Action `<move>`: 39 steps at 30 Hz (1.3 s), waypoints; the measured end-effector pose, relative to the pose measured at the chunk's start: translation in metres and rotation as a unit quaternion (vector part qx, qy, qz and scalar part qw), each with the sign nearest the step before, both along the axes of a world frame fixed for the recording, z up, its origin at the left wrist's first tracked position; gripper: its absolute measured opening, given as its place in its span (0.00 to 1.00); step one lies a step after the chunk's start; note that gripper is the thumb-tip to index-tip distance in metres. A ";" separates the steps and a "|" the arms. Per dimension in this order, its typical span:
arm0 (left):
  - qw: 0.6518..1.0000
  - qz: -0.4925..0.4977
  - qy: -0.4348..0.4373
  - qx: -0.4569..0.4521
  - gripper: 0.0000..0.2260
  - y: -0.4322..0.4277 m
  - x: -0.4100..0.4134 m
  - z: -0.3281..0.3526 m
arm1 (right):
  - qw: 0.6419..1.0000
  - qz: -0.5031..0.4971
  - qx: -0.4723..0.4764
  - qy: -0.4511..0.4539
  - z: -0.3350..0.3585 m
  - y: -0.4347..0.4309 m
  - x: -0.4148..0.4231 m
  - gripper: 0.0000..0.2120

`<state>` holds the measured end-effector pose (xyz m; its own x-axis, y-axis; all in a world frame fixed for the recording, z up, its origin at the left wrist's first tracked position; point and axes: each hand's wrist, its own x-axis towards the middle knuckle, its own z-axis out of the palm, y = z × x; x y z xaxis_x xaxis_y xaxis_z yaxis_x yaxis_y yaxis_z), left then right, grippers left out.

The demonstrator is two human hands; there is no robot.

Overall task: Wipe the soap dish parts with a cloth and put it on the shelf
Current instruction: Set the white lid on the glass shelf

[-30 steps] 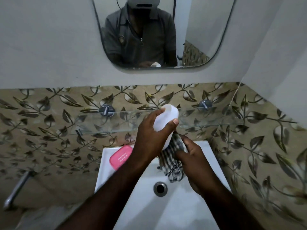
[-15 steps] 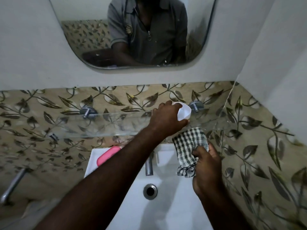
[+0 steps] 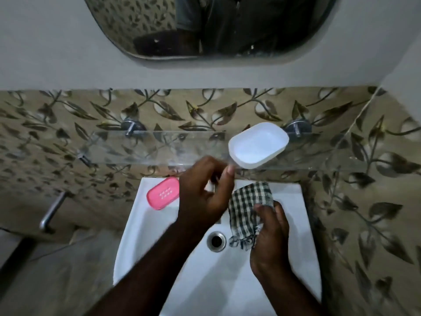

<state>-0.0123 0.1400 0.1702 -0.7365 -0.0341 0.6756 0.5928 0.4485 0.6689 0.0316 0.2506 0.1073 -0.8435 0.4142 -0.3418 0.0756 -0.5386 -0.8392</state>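
head view: i see white dish (image 3: pixel 258 145) open-side-up on shelf (image 3: pixel 159 147); left hand (image 3: pixel 202 197) loosely curled, right hand (image 3: pixel 271 236) grips cloth (image 3: pixel 248 201).

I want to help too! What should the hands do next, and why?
Probably the left hand should grab the pink soap dish insert from the sink rim: the white dish base already sits on the glass shelf, that hand is empty, and the right hand holds the checked cloth.

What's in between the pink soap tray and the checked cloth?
The left hand hangs between the pink soap tray and the checked cloth, above the sink, in the head view.
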 end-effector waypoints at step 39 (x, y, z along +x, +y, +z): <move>0.952 -0.063 -0.298 -0.042 0.37 -0.180 0.007 -0.115 | 0.970 0.111 0.203 -0.070 -0.026 -0.140 -0.026 0.11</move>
<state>-0.0052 -0.0402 0.0550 -0.9844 0.1156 0.1328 0.1718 0.4649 0.8686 0.0060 0.1104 0.0814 -0.8848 0.3512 -0.3063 0.2807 -0.1230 -0.9519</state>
